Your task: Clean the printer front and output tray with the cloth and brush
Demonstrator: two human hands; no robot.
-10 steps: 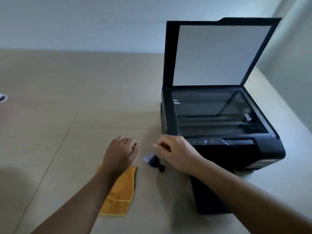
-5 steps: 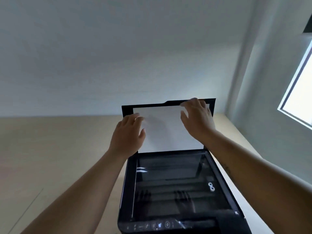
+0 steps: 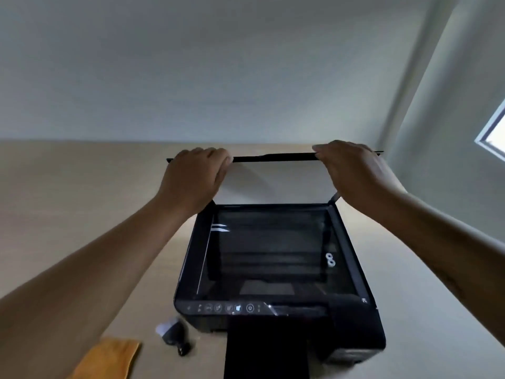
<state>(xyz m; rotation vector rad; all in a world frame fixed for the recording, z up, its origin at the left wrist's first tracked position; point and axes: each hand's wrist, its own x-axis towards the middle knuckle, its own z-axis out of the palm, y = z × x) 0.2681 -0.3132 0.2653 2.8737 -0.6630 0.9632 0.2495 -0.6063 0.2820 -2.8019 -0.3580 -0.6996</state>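
Nearest us, at the bottom left, our orange cloth (image 3: 106,358) lies flat on the bench (image 3: 68,214), and just beside it to the right sits the small dark brush (image 3: 175,335), its pale bristles turned away from the printer. Neither is in a hand. Next comes the printer (image 3: 273,269) itself: the black output tray (image 3: 266,348) juts toward us from its front, with the strip of control buttons (image 3: 226,307) just above it and the bare scanner glass (image 3: 270,247) beyond that.

Farthest off, both our hands are up on the scanner lid (image 3: 273,170), which stands partly raised over the glass. The left hand (image 3: 194,177) has its grip curled over the lid's top edge near the left corner, fingers wrapped round the rim; the right hand (image 3: 355,170) is folded over the same edge near the right corner. Each grip is closed on the lid and nothing else.

What the next move turns on, we judge, is this: the lid's long edge runs left to right between our hands, hinged at the back, so it can swing down toward us onto the glass. The cloth and brush lie well below and to the left, closer to the left hand, which would be the natural one to fetch them once the lid is down.
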